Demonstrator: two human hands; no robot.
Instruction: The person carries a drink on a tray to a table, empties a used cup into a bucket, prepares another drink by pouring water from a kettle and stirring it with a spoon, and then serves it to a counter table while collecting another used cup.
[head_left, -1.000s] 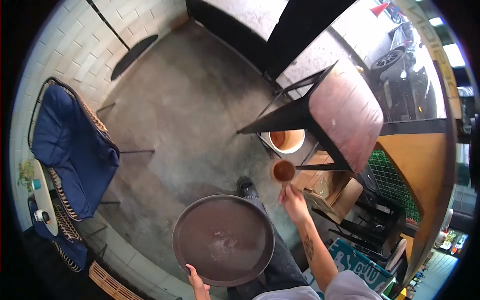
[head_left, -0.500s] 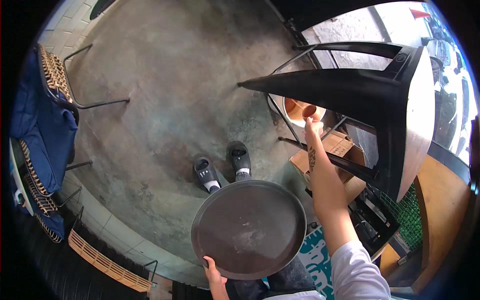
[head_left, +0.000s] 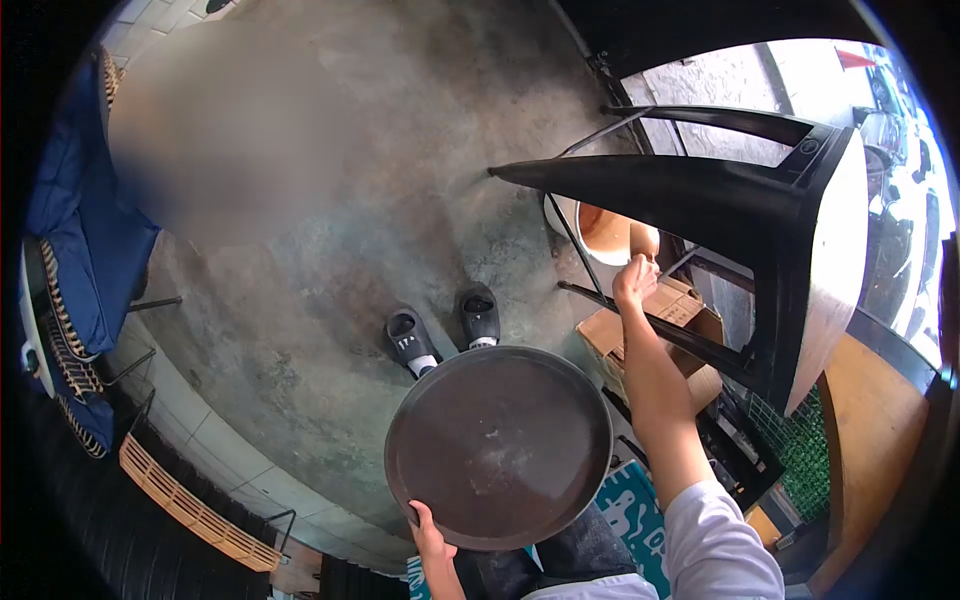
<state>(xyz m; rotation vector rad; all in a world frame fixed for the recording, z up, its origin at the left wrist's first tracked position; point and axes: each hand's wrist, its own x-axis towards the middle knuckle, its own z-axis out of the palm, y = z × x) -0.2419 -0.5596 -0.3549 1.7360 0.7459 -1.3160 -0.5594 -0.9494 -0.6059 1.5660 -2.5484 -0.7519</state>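
Note:
My left hand (head_left: 432,535) is closed on the near-left rim of a round dark brown tray (head_left: 500,450), its thumb over the edge. The tray lies level before my body with nothing on it. My right arm reaches forward to a white bucket (head_left: 563,215) with an orange-brown inside. There my right hand (head_left: 636,280) is closed around a small brown cup (head_left: 644,240) at the bucket's right side. The cup looks tipped, its mouth turned out of sight. I cannot make out whether anything is in it.
A black stool (head_left: 690,190) with a pale seat lies on its side over the bucket, its legs close to my right arm. Below it stands an open cardboard box (head_left: 605,335). Blue-cushioned chairs (head_left: 100,280) line the left. A wooden surface (head_left: 870,410) is at right.
My right hand has turned the cup, so its open mouth no longer shows. The view has shifted slightly. The tray stays in my left hand.

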